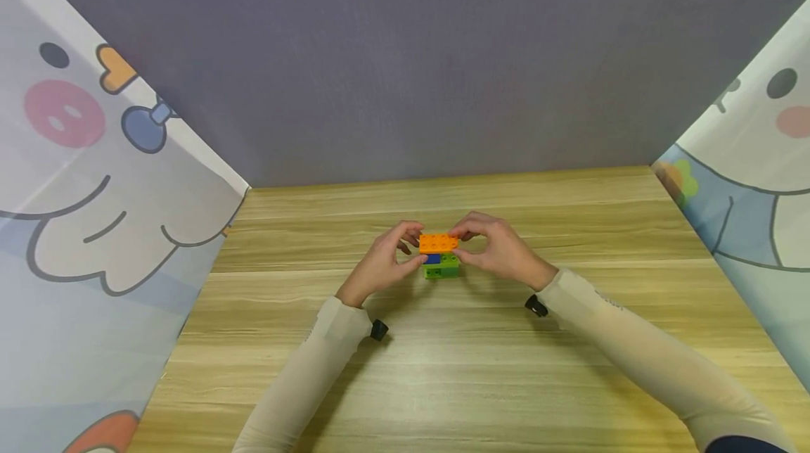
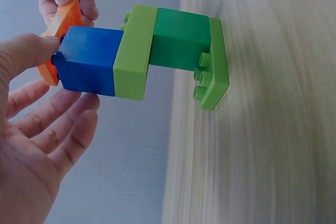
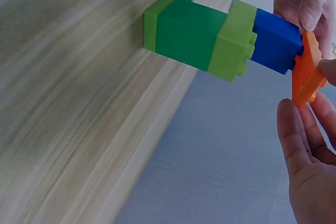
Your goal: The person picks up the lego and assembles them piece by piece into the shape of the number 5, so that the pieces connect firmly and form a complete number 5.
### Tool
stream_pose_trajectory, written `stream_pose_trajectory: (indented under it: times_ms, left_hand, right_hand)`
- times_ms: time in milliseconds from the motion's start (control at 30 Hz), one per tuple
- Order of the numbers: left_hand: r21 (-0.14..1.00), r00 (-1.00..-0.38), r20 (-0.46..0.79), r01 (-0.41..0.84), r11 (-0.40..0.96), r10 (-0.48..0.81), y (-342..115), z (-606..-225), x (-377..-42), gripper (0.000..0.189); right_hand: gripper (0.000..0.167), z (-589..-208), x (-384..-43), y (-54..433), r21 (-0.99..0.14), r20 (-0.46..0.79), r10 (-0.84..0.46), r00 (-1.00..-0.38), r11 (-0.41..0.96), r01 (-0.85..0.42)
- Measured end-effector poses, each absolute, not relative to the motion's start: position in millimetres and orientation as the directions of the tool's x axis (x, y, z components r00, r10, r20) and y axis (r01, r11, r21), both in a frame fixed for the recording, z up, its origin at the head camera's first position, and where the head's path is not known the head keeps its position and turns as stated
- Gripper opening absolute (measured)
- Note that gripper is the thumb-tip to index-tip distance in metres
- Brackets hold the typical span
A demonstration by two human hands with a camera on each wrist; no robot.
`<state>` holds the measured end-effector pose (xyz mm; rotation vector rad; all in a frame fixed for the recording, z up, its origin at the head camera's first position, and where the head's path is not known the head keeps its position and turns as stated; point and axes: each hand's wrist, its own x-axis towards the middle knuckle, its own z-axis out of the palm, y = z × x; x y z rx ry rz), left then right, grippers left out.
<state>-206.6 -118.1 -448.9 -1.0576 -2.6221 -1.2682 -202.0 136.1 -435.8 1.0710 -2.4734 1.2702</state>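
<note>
A flat orange toy brick (image 1: 438,243) sits on top of a blue brick (image 2: 86,59), tilted a little, with some blue studs showing beneath it in the left wrist view. My left hand (image 1: 390,256) pinches its left end between thumb and fingers. At the other end, my right hand (image 1: 502,250) grips it with thumb and fingertips. Under the blue brick the stack continues: a light green brick (image 3: 231,43), a dark green brick (image 3: 189,32), and a thin light green plate (image 2: 216,66) standing on the table. The blue brick covers only part of the light green brick's studs.
The wood-grain table (image 1: 443,368) meets a grey wall (image 1: 430,73) at the back. Panels with cartoon prints (image 1: 76,228) stand along the left and right sides. Small black devices (image 1: 378,330) are fixed at both wrists.
</note>
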Motion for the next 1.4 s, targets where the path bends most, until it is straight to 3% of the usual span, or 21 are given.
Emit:
stream_pose_trajectory:
  times_ms: [1400]
  left_hand:
    - [0.649, -0.736, 0.337, 0.633, 0.421, 0.588, -115.4, -451.5, -208.3, 0.035]
  right_hand:
    - [0.028, -435.5, -206.7, 138.6, -0.651, 0.400, -0.550, -0.733, 0.393, -0.650]
